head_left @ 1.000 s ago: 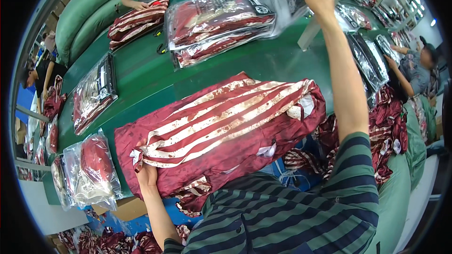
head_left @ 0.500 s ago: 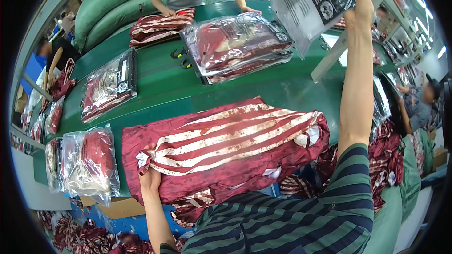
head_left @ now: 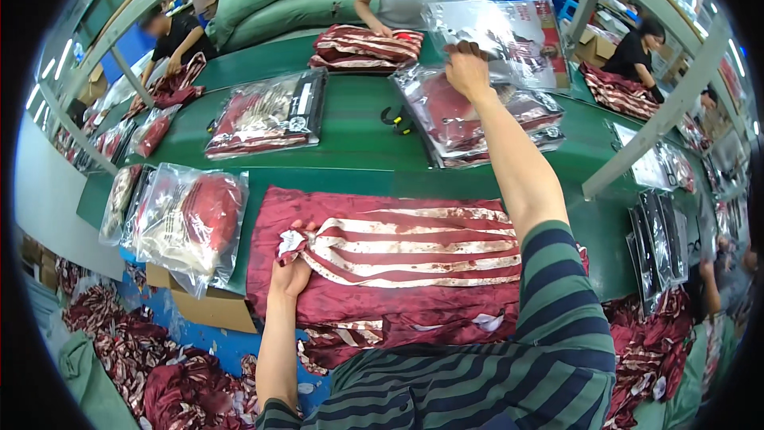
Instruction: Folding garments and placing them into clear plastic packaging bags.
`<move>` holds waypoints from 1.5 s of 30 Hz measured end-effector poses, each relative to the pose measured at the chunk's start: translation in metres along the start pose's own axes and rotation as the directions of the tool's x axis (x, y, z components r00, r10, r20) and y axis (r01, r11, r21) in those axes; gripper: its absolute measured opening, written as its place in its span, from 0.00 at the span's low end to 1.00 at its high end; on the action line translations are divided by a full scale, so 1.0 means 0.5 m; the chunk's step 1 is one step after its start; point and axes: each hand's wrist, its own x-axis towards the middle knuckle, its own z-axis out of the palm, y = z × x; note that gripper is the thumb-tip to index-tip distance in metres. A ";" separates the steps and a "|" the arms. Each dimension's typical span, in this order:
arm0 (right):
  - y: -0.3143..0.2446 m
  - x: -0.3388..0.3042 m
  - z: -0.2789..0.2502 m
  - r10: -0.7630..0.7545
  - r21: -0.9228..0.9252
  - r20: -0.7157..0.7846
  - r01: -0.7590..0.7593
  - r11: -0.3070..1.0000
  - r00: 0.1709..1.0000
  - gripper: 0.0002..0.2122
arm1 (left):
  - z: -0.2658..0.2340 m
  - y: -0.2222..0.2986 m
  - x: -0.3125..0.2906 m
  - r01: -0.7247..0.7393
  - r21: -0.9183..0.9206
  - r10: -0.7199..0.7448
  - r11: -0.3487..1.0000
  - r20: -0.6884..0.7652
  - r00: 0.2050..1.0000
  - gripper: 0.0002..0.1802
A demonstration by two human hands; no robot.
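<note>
On the bench in front of me lies a dark red garment (head_left: 422, 301) with cream stripes and brown blotches. At its left end the striped cloth is gathered, and my left hand (head_left: 293, 269) is closed around that bunched part. My right arm reaches far across the bench. Closed on the near left edge of a clear plastic bag (head_left: 517, 36) with a printed insert, my right hand (head_left: 467, 76) is just above a stack of bagged garments (head_left: 446, 115). Its fingertips are partly hard to make out against the bag.
More bagged garments lie left (head_left: 191, 223) and far left (head_left: 267, 111) on the green bench (head_left: 350, 143). A grey post (head_left: 652, 127) rises at the right, near dark packages (head_left: 659, 239). Across the bench a person handles a striped garment (head_left: 366, 48). Garments heap on the floor (head_left: 175, 374).
My right hand has brought the plastic bag from the upper right, leftward and down to the stack. My left hand keeps its hold on the gathered cloth. The whole view has shifted.
</note>
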 end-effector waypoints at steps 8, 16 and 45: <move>-0.011 -0.034 0.039 -0.016 0.106 0.411 -0.030 0.994 0.912 0.15 | 0.047 0.039 -0.036 -0.101 -0.184 0.062 0.978 -0.207 0.976 0.24; -0.004 -0.174 -0.413 -0.173 0.478 0.513 -0.113 0.871 0.841 0.18 | 0.099 0.124 -0.033 0.166 0.906 0.131 0.388 -0.233 0.964 0.21; -0.056 -0.534 -0.570 0.380 -0.235 0.783 -0.332 0.914 0.491 0.25 | -0.014 0.189 0.066 0.285 0.770 0.371 -0.571 -0.068 0.926 0.21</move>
